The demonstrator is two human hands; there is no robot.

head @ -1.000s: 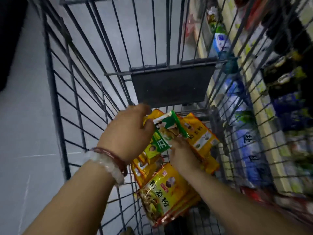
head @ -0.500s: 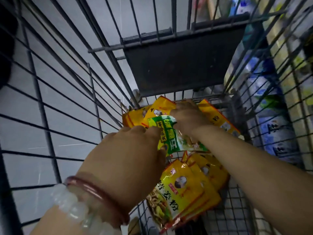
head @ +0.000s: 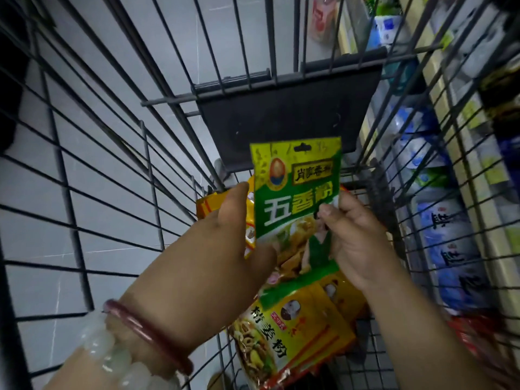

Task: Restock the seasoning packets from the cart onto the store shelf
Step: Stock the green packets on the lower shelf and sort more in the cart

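Observation:
A green seasoning packet (head: 298,192) stands upright in the middle of the wire cart (head: 84,192), lifted clear of the pile. My left hand (head: 225,249) grips its left edge, thumb at the lower front and fingers behind, along with yellow packets (head: 208,205) tucked behind it. My right hand (head: 357,237) pinches the green packet's right edge. Below, several yellow seasoning packets (head: 289,330) lie stacked on the cart floor.
The cart's dark folded seat panel (head: 287,114) stands just behind the packet. To the right, through the wire side, store shelves (head: 461,153) hold blue-and-white bags and other goods. Grey floor tiles show through the cart's left side.
The green packet was crumpled low among the yellow ones; now both hands hold it raised, upright and flattened, front facing me. The view has pulled closer.

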